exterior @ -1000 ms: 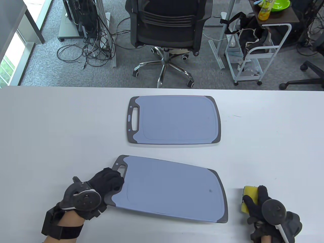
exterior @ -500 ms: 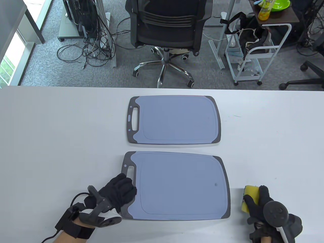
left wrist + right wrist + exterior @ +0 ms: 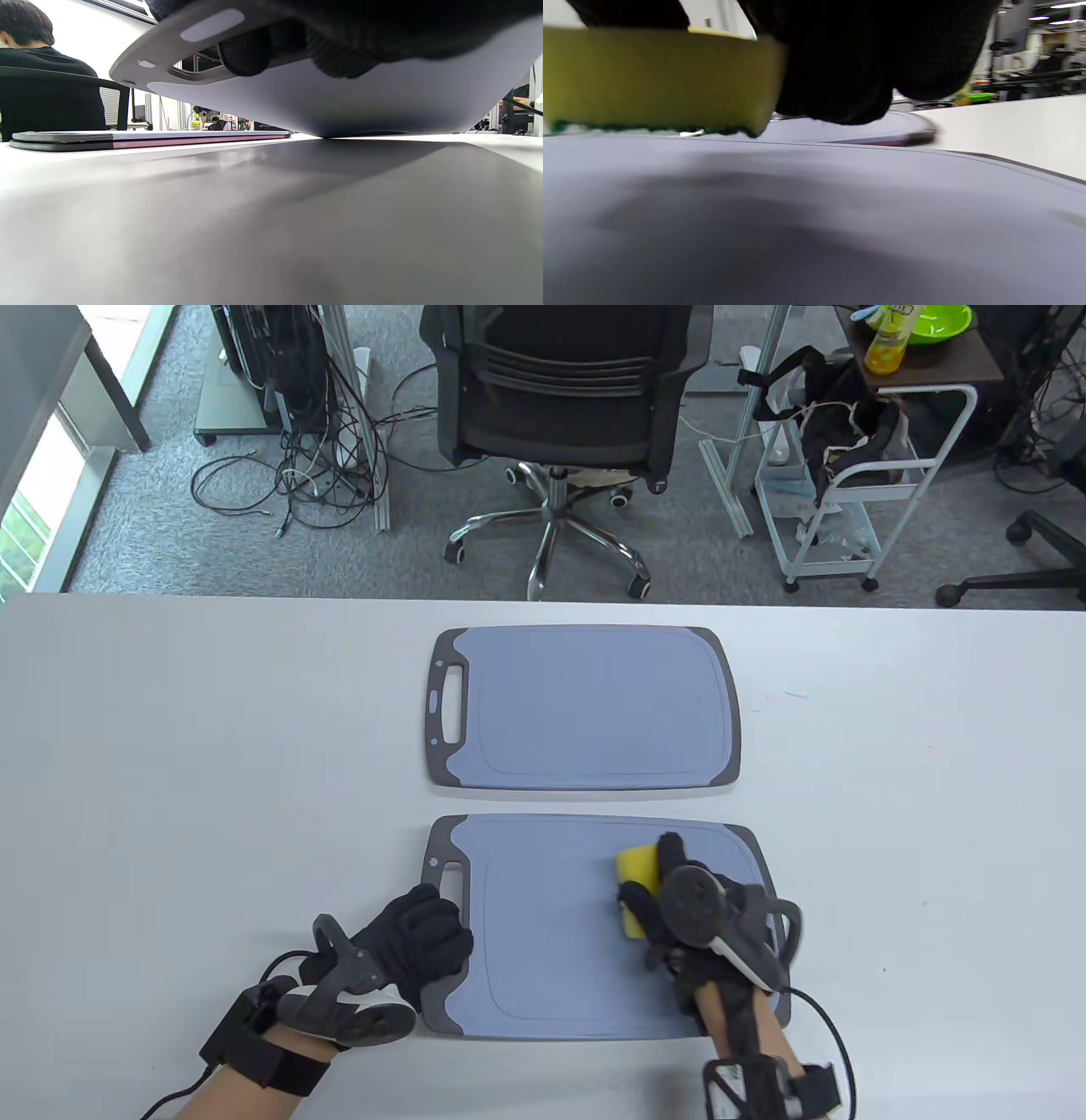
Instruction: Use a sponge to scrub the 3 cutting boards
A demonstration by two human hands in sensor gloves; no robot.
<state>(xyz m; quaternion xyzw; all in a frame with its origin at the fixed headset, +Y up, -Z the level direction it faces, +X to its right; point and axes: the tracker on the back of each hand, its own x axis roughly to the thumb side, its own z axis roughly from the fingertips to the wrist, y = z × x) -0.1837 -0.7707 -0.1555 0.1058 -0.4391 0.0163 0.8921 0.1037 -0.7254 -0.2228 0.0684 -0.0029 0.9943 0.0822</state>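
Note:
A blue cutting board with grey ends [image 3: 543, 967] lies near the front edge, handle to the left. My left hand [image 3: 416, 937] grips its handle end, fingers [image 3: 246, 51] curled under it, and that end of the near board [image 3: 339, 101] is tilted up off the table. My right hand [image 3: 653, 899] holds a yellow sponge [image 3: 636, 869] on the board's right half. In the right wrist view the sponge [image 3: 653, 80], green side down, sits at the board surface [image 3: 814, 212]. A second blue board [image 3: 585, 708] lies farther back; edge-on, this far board [image 3: 148, 139] shows two layers.
The white table [image 3: 170, 780] stretches to both sides of the boards. Beyond its far edge stand an office chair [image 3: 560, 390], a white cart [image 3: 857, 492] and tangled cables [image 3: 314, 458]. A seated person [image 3: 38, 63] shows in the left wrist view.
My right hand carried the sponge from the table right of the near board onto that board. My left hand turned the board square to the table edge and stays at its handle end.

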